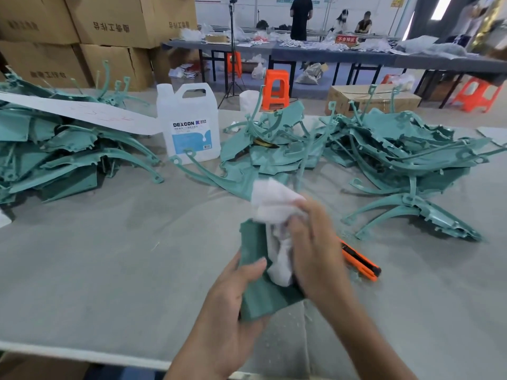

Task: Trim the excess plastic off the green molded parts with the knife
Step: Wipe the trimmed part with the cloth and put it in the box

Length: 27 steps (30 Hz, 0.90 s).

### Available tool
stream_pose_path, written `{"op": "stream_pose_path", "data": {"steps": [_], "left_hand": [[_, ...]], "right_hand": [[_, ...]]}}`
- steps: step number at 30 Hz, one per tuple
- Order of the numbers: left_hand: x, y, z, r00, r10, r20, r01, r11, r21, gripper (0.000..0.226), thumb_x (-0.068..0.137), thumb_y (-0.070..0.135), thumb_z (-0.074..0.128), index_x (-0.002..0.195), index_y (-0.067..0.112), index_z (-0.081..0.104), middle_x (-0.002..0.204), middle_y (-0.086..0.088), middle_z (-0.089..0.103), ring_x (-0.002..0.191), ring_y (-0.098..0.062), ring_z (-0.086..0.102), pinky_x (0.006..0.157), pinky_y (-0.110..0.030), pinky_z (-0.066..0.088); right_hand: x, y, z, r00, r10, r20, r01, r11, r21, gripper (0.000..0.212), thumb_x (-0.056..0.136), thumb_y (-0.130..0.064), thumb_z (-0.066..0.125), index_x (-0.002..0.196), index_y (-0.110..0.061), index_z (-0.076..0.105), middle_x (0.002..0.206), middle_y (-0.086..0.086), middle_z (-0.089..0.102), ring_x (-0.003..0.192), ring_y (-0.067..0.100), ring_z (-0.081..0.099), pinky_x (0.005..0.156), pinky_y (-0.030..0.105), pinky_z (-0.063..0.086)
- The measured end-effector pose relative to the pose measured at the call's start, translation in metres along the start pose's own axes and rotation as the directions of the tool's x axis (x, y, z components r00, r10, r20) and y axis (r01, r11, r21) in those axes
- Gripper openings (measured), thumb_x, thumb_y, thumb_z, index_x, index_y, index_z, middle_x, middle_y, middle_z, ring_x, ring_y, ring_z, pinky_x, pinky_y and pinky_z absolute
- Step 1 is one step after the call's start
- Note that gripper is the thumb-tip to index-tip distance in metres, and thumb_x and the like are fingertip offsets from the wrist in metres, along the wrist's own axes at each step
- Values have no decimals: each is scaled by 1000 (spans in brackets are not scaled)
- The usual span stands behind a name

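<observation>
- Gripping the near edge of a green molded part (258, 303), the left hand (233, 292) is seen low in the middle of the view, with the thumb laid over the top face and the fingers curled beneath.
- A white cloth (274, 212) is held bunched in the curled fingers of the right hand (315, 248) and pressed against the upper face of that part; the hand is somewhat blurred.
- The knife (359, 260), orange and black, is laid flat on the grey table (109, 256) just right of the right hand and is touched by neither hand.
- Further green parts are stacked farther back on the table as a left heap (55, 149), a middle heap (274, 149) and a right heap (406, 152).
- A white jug (189, 124) marked DEXCON is stood upright between the left and middle heaps.
- Cardboard boxes (109, 23) are stacked behind, at the left.
</observation>
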<state>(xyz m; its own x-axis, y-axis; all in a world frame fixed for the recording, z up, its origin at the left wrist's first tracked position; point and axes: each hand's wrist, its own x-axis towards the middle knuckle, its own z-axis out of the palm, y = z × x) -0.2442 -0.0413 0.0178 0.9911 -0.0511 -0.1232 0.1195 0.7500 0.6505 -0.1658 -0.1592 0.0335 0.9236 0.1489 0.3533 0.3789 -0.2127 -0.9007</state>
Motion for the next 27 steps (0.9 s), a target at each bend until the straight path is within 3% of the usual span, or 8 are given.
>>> {"op": "stream_pose_path", "data": {"steps": [3, 7, 10, 14, 18, 21, 24, 27], "left_hand": [[3, 6, 9, 992, -26, -124, 22, 999, -33, 49, 84, 46, 73, 122, 16, 73, 120, -12, 72, 105, -22, 72, 77, -31, 60], [0, 6, 4, 983, 42, -181, -37, 999, 32, 56, 67, 80, 72, 96, 33, 82, 106, 11, 75, 97, -2, 71, 72, -17, 57], [0, -1, 4, 989, 2, -145, 10, 996, 87, 47, 82, 49, 76, 124, 29, 71, 130, -1, 68, 119, -15, 65, 83, -29, 58], [-2, -7, -4, 999, 51, -17, -48, 988, 144, 66, 71, -10, 56, 130, 16, 64, 126, -25, 65, 113, -40, 65, 88, -45, 57], [-12, -4, -11, 995, 79, -56, -72, 990, 121, 74, 56, -13, 51, 122, 15, 70, 118, -27, 68, 106, -46, 67, 78, -48, 61], [-16, 0, -17, 988, 85, -128, -61, 982, 181, 72, 54, -10, 53, 115, 20, 73, 113, -25, 71, 101, -46, 68, 77, -47, 58], [-16, -6, -14, 991, 61, -116, -30, 969, 246, 75, 57, -8, 53, 122, 24, 70, 117, -23, 70, 106, -42, 68, 82, -46, 59], [-23, -13, -8, 995, 23, -93, 23, 884, 467, 82, 58, 2, 60, 129, 43, 62, 118, -14, 72, 109, -38, 68, 96, -51, 53]], "right_hand": [[-44, 3, 25, 985, -10, 170, 11, 1000, -8, 32, 104, -46, 44, 135, -44, 48, 135, -19, 59, 125, -3, 54, 104, 25, 43], [-59, -4, 37, 900, -308, 308, 336, 941, -42, 41, 107, -39, 42, 148, -36, 41, 156, -13, 42, 146, 8, 36, 114, 23, 33], [-27, 5, 28, 969, -194, 152, 211, 972, -106, 31, 106, -28, 46, 137, -23, 51, 152, -4, 43, 143, 12, 38, 114, 32, 35], [-8, 32, 21, 990, -106, -93, 83, 972, -221, 14, 106, -21, 48, 117, -27, 55, 126, -16, 50, 120, 4, 47, 102, 24, 38], [12, 51, 0, 971, 203, -131, -190, 976, 104, 20, 108, -11, 41, 94, -24, 49, 79, -7, 59, 57, 8, 54, 52, 18, 43], [23, 57, -22, 934, 245, -260, -223, 969, 110, 14, 108, -23, 44, 98, -31, 51, 64, -15, 57, 56, 3, 48, 47, 18, 39], [11, 40, -9, 965, 194, -176, -142, 952, 271, 8, 104, -40, 50, 105, -32, 51, 70, -18, 59, 58, 0, 52, 48, 18, 43], [10, 30, 8, 990, 134, -46, -121, 970, 212, 41, 90, -57, 65, 112, -31, 43, 89, -6, 63, 69, 2, 60, 58, 19, 49]]}}
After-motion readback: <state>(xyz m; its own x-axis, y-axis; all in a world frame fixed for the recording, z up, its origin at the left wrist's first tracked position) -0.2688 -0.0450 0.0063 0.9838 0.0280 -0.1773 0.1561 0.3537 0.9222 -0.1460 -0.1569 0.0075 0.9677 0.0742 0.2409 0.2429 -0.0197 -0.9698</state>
